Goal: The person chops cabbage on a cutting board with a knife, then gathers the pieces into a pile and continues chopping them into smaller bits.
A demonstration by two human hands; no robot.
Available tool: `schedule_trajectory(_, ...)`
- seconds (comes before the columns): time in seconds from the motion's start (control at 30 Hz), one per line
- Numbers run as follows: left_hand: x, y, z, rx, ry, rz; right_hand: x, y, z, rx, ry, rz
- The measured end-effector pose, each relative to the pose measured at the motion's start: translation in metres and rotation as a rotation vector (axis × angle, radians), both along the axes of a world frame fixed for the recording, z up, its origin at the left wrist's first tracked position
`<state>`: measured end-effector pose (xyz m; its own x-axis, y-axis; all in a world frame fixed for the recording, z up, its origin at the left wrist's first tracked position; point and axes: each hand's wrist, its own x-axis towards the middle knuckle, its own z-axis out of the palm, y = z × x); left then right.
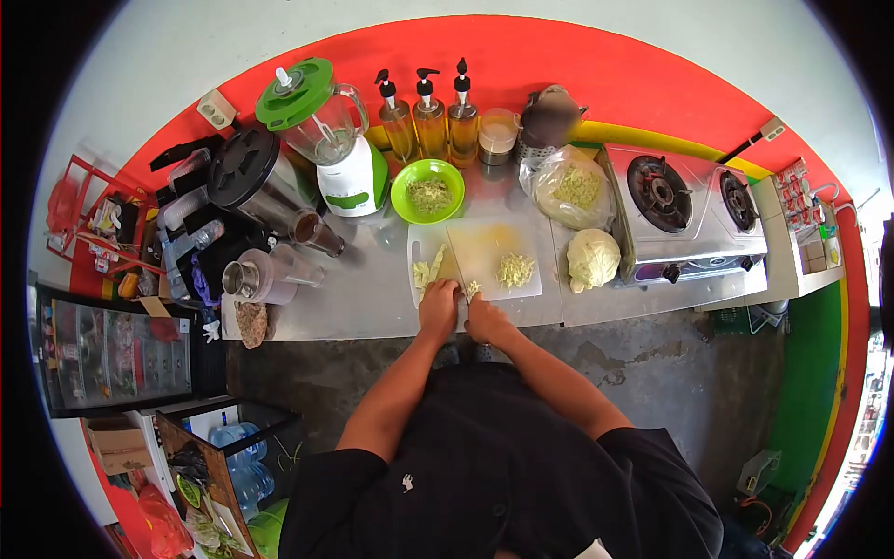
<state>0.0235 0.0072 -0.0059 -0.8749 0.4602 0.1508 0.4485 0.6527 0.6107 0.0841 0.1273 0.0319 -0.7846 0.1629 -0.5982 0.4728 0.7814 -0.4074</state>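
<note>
A white cutting board (pixel 475 237) lies on the metal counter. Near its front edge, my left hand (pixel 439 306) is closed on pale green cabbage leaves (pixel 426 268). Just to the right, my right hand (pixel 486 319) has its fingers wrapped round something that I cannot make out. A few cut shreds (pixel 473 288) lie between the hands. To the right on the board sits a pile of shredded cabbage (pixel 515 270). Behind the board stands a green bowl (pixel 427 191) with shredded greens in it.
Right of the board are a whole cabbage (pixel 593 259), a plastic bag of shreds (pixel 575 189) and a two-burner stove (pixel 684 214). At the back stand a blender (pixel 345 177) and pump bottles (pixel 429 126). A plastic jug (pixel 270 277) is at the left.
</note>
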Motion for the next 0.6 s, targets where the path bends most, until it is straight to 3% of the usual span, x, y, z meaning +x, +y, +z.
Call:
schedule_trajectory(0.27, 0.001, -0.009, -0.002, 0.107, 0.026, -0.114, 0.002, -0.005, -0.009, -0.050, 0.050, -0.041)
schedule_trajectory(0.37, 0.002, -0.007, -0.003, 0.101, 0.005, -0.032, 0.000, -0.002, 0.005, -0.054, 0.006, -0.010)
schedule_trajectory(0.6, -0.001, -0.009, -0.005, 0.141, 0.007, -0.102, 0.004, -0.010, -0.006, -0.050, 0.015, -0.068)
